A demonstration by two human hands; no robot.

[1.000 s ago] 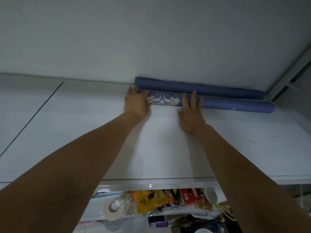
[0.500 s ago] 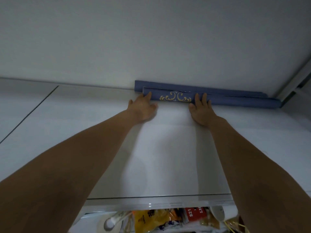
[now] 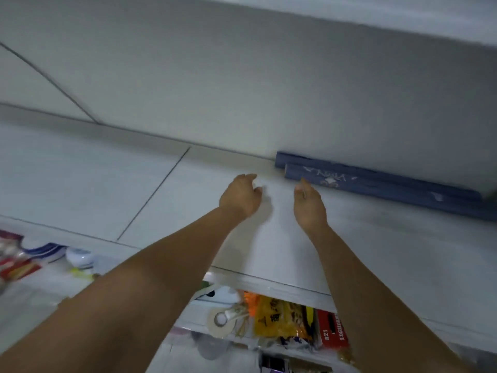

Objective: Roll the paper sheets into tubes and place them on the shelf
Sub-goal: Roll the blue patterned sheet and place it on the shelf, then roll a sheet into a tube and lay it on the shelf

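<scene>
- the back tube (image 3: 295, 158) lies tight against the wall (image 3: 269, 103) with the front tube (image 3: 376, 185) touching it. I'd guess the wall is there to stop them rolling off the shelf (image 3: 134, 189)
- left hand (image 3: 240, 196) hovers out from the wall, clear of both, fingers loosely curled, holding nothing
- right hand (image 3: 309, 204) is empty and relaxed too, fingertips just beside the front tube. Can't tell if they're touching

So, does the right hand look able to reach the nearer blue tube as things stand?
Probably yes: the right hand is open with its fingertips almost at the left end of the nearer blue tube, and nothing lies between them on the shelf.
</scene>
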